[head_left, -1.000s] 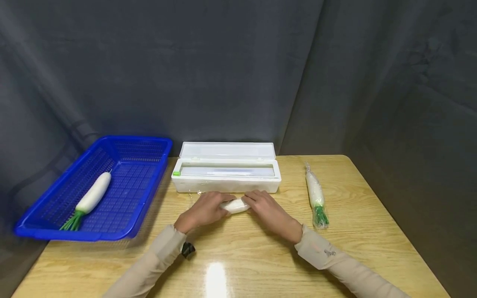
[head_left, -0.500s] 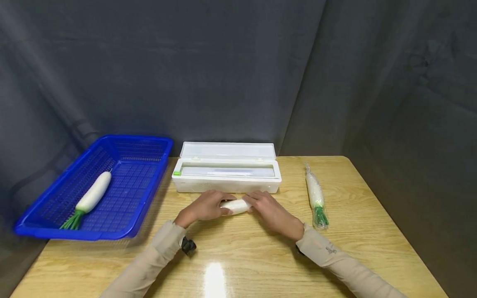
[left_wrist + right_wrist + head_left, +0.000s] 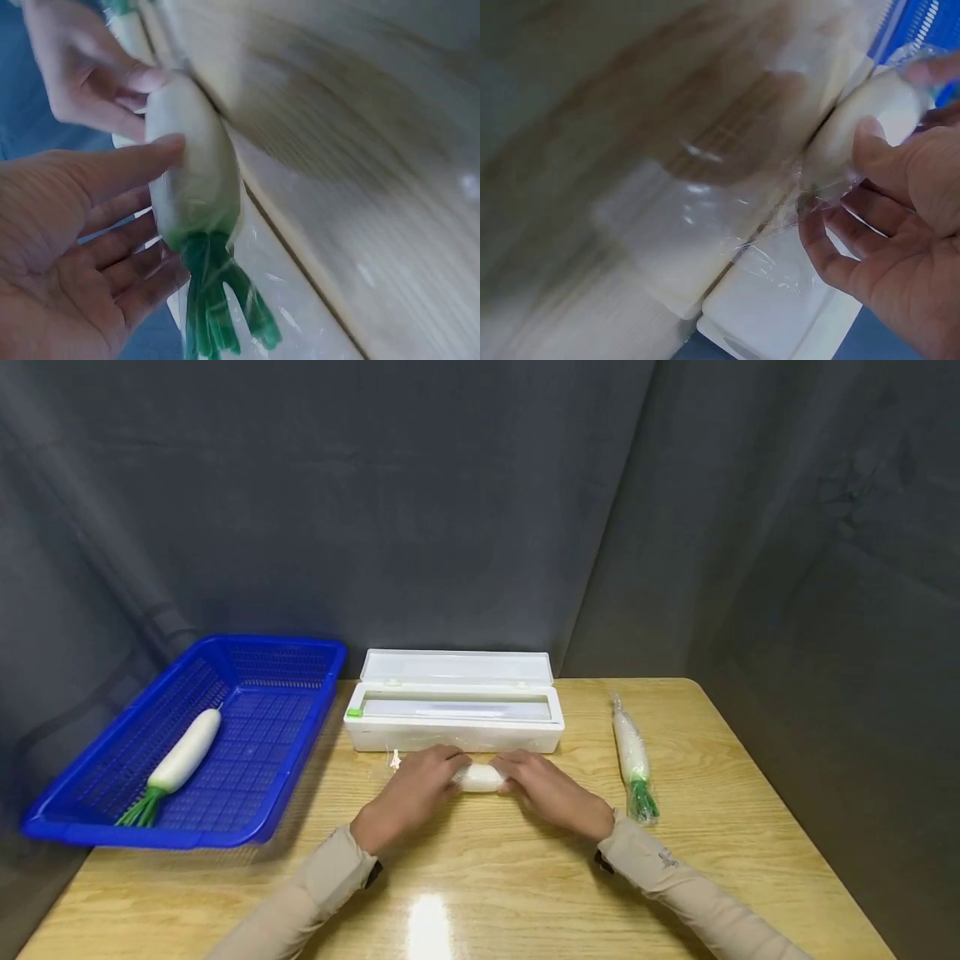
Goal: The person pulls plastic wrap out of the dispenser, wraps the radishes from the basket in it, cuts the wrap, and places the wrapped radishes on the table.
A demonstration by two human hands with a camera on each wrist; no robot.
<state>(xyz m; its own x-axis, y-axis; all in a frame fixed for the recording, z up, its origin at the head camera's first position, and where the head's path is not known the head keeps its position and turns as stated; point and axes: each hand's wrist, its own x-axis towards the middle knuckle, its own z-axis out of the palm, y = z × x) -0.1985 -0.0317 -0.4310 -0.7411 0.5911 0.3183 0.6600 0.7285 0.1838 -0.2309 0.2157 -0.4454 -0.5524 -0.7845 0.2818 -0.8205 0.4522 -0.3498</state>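
Observation:
A white radish point(image 3: 480, 778) with green leaf stalks lies level between both hands, loosely wrapped in clear cling film point(image 3: 765, 274). My left hand point(image 3: 416, 793) grips its leafy end, thumb on the near side and fingers behind. At the tapered end, my right hand point(image 3: 547, 793) pinches the radish between thumb and fingers. In the left wrist view the green stalks point(image 3: 217, 300) show through the film; the left hand covers them in the head view. Just behind the hands stands a white cling film dispenser point(image 3: 450, 739), its lid raised.
On the left, a blue plastic basket point(image 3: 146, 837) holds an unwrapped radish point(image 3: 187, 750). A film-wrapped radish point(image 3: 632, 747) lies at the right of the wooden table point(image 3: 720, 827). Dark curtains point(image 3: 450, 510) hang behind and at the sides.
My left hand has turned over the radish, its fingers now hiding more of that end. The radish has gone from slightly tilted to level. The right hand has barely moved.

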